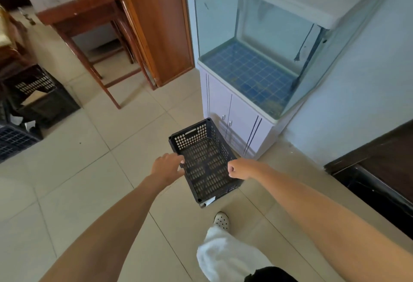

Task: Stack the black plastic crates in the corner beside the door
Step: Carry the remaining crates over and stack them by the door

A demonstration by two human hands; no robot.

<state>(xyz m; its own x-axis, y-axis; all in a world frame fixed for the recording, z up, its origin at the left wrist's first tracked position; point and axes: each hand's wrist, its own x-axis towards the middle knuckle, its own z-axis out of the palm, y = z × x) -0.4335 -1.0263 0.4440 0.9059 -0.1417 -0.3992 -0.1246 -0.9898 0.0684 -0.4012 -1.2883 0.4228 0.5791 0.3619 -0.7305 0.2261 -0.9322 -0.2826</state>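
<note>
A black perforated plastic crate (pixel 204 161) is in front of me, just left of the fish tank cabinet, and it holds nothing. My left hand (pixel 168 166) grips its left long rim, fingers curled over the edge. My right hand (pixel 240 168) is curled in a fist on the right long rim. Whether the crate rests on the tiled floor or hangs just above it, I cannot tell. More black crates (pixel 39 96) stand at the far left by the chair.
A white cabinet with a glass fish tank (pixel 252 58) stands right of the crate. A wooden door frame (pixel 161 27) and a wooden table (pixel 85 13) are behind. A dark low cabinet (pixel 380 170) lines the right wall. My foot in a white shoe (pixel 221 221) is below the crate.
</note>
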